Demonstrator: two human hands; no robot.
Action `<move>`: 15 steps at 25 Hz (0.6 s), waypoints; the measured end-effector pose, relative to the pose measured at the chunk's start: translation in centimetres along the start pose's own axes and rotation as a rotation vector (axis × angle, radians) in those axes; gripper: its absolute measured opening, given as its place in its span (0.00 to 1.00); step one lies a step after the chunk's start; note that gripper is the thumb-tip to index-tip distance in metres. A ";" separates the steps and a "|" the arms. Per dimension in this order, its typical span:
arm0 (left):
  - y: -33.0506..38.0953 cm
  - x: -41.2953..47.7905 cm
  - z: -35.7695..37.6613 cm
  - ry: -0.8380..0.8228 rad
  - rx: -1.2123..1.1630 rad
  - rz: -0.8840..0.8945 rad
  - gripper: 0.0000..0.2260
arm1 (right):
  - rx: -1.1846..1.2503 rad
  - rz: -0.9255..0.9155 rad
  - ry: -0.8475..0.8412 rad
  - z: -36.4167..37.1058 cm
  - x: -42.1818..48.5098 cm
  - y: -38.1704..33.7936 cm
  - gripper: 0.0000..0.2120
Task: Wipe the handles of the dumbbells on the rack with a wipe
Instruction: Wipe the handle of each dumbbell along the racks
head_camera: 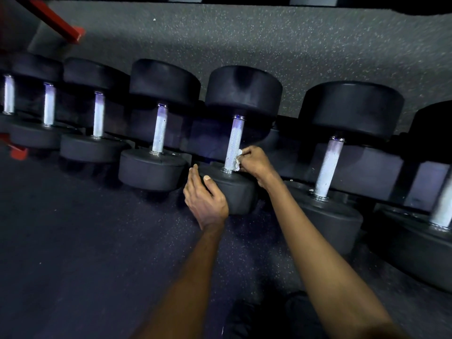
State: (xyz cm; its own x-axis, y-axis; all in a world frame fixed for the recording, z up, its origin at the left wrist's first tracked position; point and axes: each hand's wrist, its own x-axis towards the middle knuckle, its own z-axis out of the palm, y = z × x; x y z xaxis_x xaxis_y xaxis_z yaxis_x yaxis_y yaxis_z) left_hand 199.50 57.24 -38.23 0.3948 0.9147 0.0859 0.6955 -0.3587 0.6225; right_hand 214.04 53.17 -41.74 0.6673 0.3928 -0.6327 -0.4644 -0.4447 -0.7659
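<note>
A row of black dumbbells with knurled silver handles lies on a low rack. My right hand (254, 163) pinches a small white wipe (238, 159) against the lower right side of the middle dumbbell's handle (232, 143). My left hand (204, 199) grips the near black head (232, 189) of that same dumbbell, thumb on top and fingers round its left side. Neighbouring handles stand to the left (160, 130) and to the right (327, 167).
Dark speckled rubber floor (85, 241) spreads below and behind the rack. A red frame piece (61, 23) juts in at the top left, another red bit (18, 151) at the left edge. Small white crumbs lie near the right dumbbell's handle base.
</note>
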 end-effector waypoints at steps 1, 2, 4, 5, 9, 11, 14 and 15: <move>0.0 0.0 0.0 0.000 0.006 -0.001 0.27 | -0.038 -0.026 0.040 0.0 -0.3 0.0 0.03; -0.1 -0.1 0.0 0.000 0.009 0.002 0.27 | -0.107 -0.060 0.074 -0.1 -1.0 -0.2 0.03; -0.1 0.1 0.0 -0.002 0.011 0.002 0.27 | -0.251 -0.160 0.150 0.0 -2.6 -0.8 0.02; -0.3 0.1 0.1 -0.007 0.013 0.000 0.27 | -0.286 -0.209 0.177 0.0 -3.0 -0.7 0.02; -0.3 -0.1 0.0 -0.026 0.011 -0.013 0.26 | -0.299 -0.276 0.228 0.2 -3.7 -0.3 0.02; -0.3 -0.1 -0.3 -0.048 0.008 -0.031 0.27 | -0.307 -0.267 0.224 0.0 -3.7 -0.4 0.03; 0.0 0.2 -0.7 -0.091 0.030 -0.034 0.28 | -0.321 -0.300 0.262 0.1 -4.5 -1.6 0.03; 0.1 0.2 -1.0 -0.122 0.012 -0.048 0.28 | -0.323 -0.337 0.292 0.3 -4.9 -2.2 0.03</move>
State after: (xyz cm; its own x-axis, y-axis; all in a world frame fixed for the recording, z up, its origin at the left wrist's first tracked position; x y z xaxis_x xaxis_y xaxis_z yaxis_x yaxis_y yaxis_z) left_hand 199.01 57.57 -37.40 0.4310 0.9015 -0.0394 0.7220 -0.3183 0.6143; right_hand 211.67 52.49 -36.97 0.9035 0.3366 -0.2652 -0.0256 -0.5754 -0.8175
